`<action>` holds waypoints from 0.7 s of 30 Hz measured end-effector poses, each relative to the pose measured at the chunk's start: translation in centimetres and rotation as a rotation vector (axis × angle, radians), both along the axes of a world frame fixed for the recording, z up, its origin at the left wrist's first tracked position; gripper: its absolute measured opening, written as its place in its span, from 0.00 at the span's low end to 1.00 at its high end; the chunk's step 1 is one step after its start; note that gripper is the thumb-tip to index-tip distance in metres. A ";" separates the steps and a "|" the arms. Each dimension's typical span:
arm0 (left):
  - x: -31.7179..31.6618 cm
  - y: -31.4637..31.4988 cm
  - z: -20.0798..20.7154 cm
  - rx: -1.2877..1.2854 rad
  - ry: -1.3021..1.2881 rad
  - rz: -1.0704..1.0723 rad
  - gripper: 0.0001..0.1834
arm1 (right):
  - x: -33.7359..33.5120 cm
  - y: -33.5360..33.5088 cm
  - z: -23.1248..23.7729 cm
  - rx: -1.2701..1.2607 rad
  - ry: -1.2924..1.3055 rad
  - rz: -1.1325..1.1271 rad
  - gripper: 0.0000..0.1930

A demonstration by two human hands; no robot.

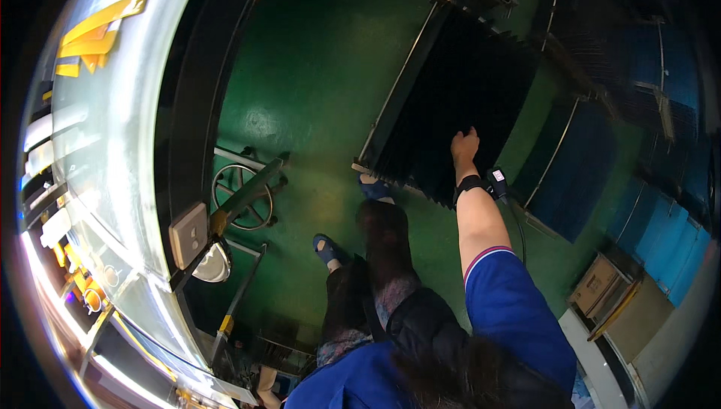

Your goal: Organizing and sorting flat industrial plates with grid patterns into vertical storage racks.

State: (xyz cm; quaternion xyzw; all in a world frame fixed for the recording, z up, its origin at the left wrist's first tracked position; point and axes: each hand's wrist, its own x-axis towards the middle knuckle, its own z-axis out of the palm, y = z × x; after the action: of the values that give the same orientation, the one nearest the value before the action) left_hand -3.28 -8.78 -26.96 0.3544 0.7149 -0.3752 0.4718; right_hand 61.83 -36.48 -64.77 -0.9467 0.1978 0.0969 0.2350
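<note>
My right hand (465,147) reaches forward over a dark rack of thin upright sheets (458,86) with a jagged, comb-like edge. Its fingers are curled in toward the dark sheets, and what they hold, if anything, is lost against the black. A black strap (470,184) circles the wrist, and a small black device (496,179) with a cable sits beside it. A pale rail (398,82) runs along the rack's left side. My left hand does not show.
On the left stands a brightly lit bench (113,146) with yellow strips (101,33) on it. Below its edge is a stool base with a ring (242,197). More dark racks (574,169) stand at right, beyond them blue panels (665,247) and a cardboard box (597,286).
</note>
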 end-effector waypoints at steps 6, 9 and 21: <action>4.5 -0.6 1.2 -0.042 0.035 -0.046 0.31 | 2.9 0.8 -0.6 -0.090 0.204 -0.150 0.22; 5.5 -1.4 2.0 -0.046 0.038 -0.058 0.30 | 5.0 -0.9 -1.2 -0.124 0.197 -0.031 0.19; 5.5 -6.0 6.3 -0.071 0.004 -0.067 0.28 | 7.4 -5.1 -1.4 -0.006 0.030 0.235 0.12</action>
State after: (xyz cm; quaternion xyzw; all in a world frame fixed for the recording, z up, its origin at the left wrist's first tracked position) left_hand 2.18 -14.75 -20.61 0.3604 0.6899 -0.4164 0.4699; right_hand 69.25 -41.57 -66.14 -0.9625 0.0895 0.1374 0.2162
